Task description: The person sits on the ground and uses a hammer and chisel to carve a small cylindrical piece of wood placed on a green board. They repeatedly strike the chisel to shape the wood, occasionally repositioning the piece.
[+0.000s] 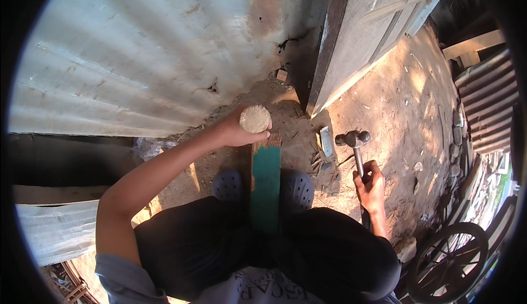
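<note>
My left hand (237,134) is closed around an upright piece with a round, pale, frayed-looking wooden top (255,119); its lower part is hidden beneath that top. Just below this hand, the bare end of a green-painted wooden board (266,186) juts out from between my legs. Whether the held piece touches the board cannot be made out. Off to the right, my right hand (371,190) grips the dark handle of a ball-peen hammer (354,138). The hammer's metal head points away from me, apart from the board and the round-topped piece.
Corrugated metal sheeting (148,51) rises at the far left. A wooden door (365,35) stands ajar ahead. A pale flat object (326,141) and debris lie on the dirt ground. My clogs (227,184) flank the board. A black spoked wheel (447,263) stands at lower right.
</note>
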`<state>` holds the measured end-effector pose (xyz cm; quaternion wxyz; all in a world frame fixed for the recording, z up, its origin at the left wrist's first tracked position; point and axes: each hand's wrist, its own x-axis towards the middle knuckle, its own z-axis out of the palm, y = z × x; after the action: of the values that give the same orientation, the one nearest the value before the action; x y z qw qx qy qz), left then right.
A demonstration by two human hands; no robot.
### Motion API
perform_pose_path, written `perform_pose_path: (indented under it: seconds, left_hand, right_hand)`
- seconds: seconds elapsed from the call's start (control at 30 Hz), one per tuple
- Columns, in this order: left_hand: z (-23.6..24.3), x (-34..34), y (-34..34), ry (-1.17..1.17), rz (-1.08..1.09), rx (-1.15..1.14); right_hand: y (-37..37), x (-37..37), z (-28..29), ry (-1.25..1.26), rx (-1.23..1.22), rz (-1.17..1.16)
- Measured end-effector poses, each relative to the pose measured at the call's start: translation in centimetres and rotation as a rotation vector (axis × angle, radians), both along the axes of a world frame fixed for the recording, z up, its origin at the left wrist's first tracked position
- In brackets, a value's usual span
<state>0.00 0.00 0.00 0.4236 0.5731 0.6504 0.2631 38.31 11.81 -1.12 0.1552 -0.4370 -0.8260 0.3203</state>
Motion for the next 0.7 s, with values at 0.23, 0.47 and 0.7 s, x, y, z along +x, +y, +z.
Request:
perform_pose_path:
  seconds: [0.23,0.47,0.7]
  left_hand:
    - [1.2,-0.9,-0.1,0.032,-0.018,0.05]
    - [0.8,0.3,0.4,-0.089,-0.023,0.094]
    - [0.6,0.5,1.1,-0.134,-0.052,0.101]
  right_hand:
    - [2.1,-9.8,9.7,0.077,-0.164,0.178]
    - [2.3,-14.5,14.8,0.129,-0.05,0.344]
    - [0.7,-17.4,19.8,-0.017,-0.051,0.531]
